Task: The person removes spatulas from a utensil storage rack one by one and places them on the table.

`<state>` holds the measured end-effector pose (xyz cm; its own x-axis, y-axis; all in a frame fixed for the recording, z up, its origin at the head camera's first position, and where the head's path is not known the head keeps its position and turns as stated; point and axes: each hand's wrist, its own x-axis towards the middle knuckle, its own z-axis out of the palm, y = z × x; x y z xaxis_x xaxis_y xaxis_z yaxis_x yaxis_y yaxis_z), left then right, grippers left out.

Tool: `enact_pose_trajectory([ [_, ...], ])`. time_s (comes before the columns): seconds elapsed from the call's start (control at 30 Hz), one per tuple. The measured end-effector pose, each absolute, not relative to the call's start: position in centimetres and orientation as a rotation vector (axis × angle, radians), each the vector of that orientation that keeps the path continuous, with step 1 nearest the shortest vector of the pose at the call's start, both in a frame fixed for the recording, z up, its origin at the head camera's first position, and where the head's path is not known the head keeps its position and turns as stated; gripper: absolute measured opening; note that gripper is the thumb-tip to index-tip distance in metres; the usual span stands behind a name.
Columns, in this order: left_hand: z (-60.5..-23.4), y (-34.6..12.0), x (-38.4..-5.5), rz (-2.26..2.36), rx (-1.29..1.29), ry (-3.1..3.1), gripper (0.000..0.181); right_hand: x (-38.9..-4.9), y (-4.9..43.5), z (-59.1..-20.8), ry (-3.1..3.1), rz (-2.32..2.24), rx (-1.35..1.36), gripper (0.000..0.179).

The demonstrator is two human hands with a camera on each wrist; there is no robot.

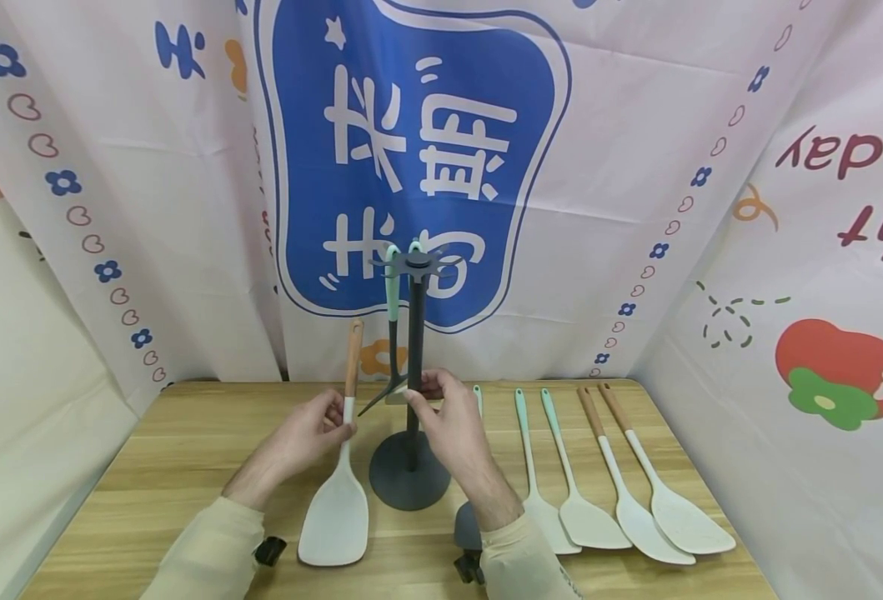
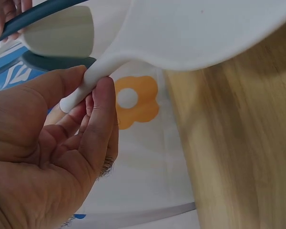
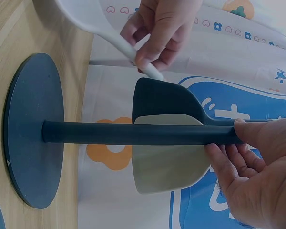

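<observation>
My left hand pinches the white neck of a wooden-handled spatula, handle up and broad white blade down, left of a dark utensil stand. On the stand hang a dark spatula with a mint handle and a pale spatula, their blades on either side of the post in the right wrist view. My right hand has its thumb against the stand's post and its fingers round the far side, close by the pale spatula's neck.
To the right lie two mint-handled spatulas and two wooden-handled utensils with white heads. A dark-headed utensil is partly hidden under my right forearm. A printed cloth hangs behind the wooden table.
</observation>
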<state>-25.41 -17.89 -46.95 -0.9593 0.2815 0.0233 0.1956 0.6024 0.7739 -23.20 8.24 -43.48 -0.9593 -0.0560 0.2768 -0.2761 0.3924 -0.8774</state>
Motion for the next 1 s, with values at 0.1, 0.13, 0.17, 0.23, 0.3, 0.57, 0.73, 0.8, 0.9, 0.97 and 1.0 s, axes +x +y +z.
enact_pose_trajectory([
  [0.1, -47.4, -17.8, -25.6, 1.286, 0.390, 2.706, 0.023, -23.2, 8.2, -43.5, -2.446, 1.600, 0.293, 0.026],
  [0.13, -47.5, -17.8, -25.7, 1.283, 0.385, 2.699, 0.023, -23.2, 8.2, -43.5, -2.446, 1.599, 0.291, 0.026],
  [0.17, -47.6, -17.8, -25.7, 1.277, 0.382, 2.697, 0.024, -23.2, 8.2, -43.5, -2.447, 1.598, 0.290, 0.025],
  [0.23, -47.9, -17.8, -25.8, 1.274, 0.376, 2.691, 0.023, -23.3, 8.2, -43.5, -2.447, 1.598, 0.288, 0.025],
  [0.3, -48.1, -17.7, -26.0, 1.269, 0.383, 2.689, 0.023, -23.3, 8.2, -43.5, -2.448, 1.596, 0.287, 0.025],
  [0.57, -49.0, -17.7, -26.6, 1.269, 0.379, 2.646, 0.020, -23.3, 8.2, -43.5, -2.453, 1.597, 0.284, 0.025],
  [0.73, -49.6, -17.7, -27.0, 1.269, 0.350, 2.611, 0.016, -23.3, 8.2, -43.4, -2.459, 1.591, 0.282, 0.025],
  [0.8, -49.7, -17.8, -27.1, 1.267, 0.342, 2.606, 0.015, -23.3, 8.2, -43.4, -2.460, 1.589, 0.282, 0.025],
  [0.9, -49.8, -17.7, -27.2, 1.254, 0.336, 2.604, 0.014, -23.3, 8.2, -43.5, -2.460, 1.588, 0.286, 0.025],
  [0.97, -49.9, -17.6, -27.2, 1.243, 0.327, 2.610, 0.013, -23.3, 8.2, -43.5, -2.459, 1.585, 0.289, 0.025],
  [1.0, -50.0, -17.6, -27.3, 1.240, 0.314, 2.613, 0.013, -23.3, 8.2, -43.5, -2.459, 1.585, 0.290, 0.025],
])
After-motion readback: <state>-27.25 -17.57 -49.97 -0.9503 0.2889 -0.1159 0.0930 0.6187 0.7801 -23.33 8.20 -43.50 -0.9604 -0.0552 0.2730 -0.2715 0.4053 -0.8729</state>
